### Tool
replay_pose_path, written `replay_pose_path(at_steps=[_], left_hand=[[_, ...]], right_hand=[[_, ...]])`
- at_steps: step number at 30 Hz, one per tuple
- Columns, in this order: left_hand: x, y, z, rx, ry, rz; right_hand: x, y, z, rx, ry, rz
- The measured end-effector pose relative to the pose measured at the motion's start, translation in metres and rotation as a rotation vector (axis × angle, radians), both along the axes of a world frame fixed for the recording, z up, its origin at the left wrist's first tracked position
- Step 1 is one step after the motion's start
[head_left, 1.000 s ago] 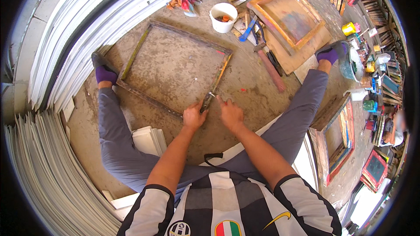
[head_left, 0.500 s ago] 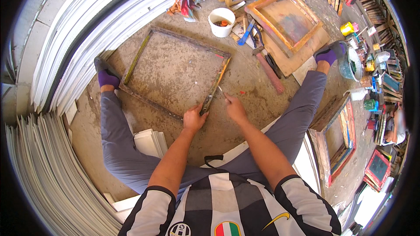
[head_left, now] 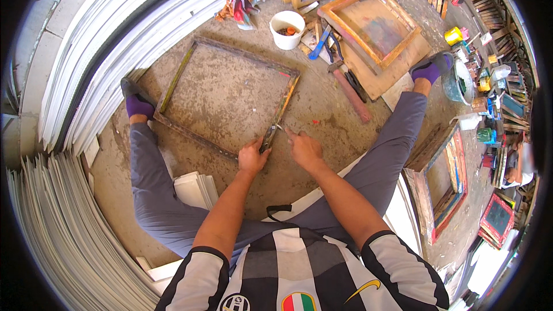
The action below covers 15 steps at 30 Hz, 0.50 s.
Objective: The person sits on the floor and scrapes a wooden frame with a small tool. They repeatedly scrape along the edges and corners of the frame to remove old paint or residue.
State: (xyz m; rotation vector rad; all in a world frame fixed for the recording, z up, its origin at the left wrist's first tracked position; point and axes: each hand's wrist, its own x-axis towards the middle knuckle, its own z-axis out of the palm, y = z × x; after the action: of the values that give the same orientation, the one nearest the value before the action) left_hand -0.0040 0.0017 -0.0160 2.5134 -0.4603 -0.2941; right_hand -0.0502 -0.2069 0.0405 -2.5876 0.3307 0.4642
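A worn wooden frame [head_left: 247,56], dark with yellow and green paint marks, lies on the floor between my legs. My left hand [head_left: 252,157] is closed around its near right corner. My right hand [head_left: 305,148] pinches a thin, light-coloured tool [head_left: 279,127] just outside the frame's right bar. The tool's tip meets that bar a little above my left hand. Fingers cover most of the tool, so its exact kind cannot be made out.
Beyond the frame stand a white bucket [head_left: 273,24], a blue-handled tool [head_left: 320,43] and a hammer [head_left: 351,93]. Another wooden frame [head_left: 348,34] lies on brown board. Stacked white sheets [head_left: 115,40] line the left. Paint pots [head_left: 455,35] and another person [head_left: 521,167] are at right.
My right hand has moved a little left and down, bringing the thin tool against the frame's right bar. My left hand keeps its grip at the corner.
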Motion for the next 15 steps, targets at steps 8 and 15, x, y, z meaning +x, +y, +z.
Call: replay_pose_path(at_steps=[8,15], left_hand=[[0.0,0.001,-0.002,-0.021,0.027,0.022],[0.0,0.003,-0.007,-0.038,-0.045,-0.009]], right_hand=[[0.003,0.003,0.009,-0.029,0.065,0.025],[0.012,0.015,0.016,-0.21,0.087,0.139]])
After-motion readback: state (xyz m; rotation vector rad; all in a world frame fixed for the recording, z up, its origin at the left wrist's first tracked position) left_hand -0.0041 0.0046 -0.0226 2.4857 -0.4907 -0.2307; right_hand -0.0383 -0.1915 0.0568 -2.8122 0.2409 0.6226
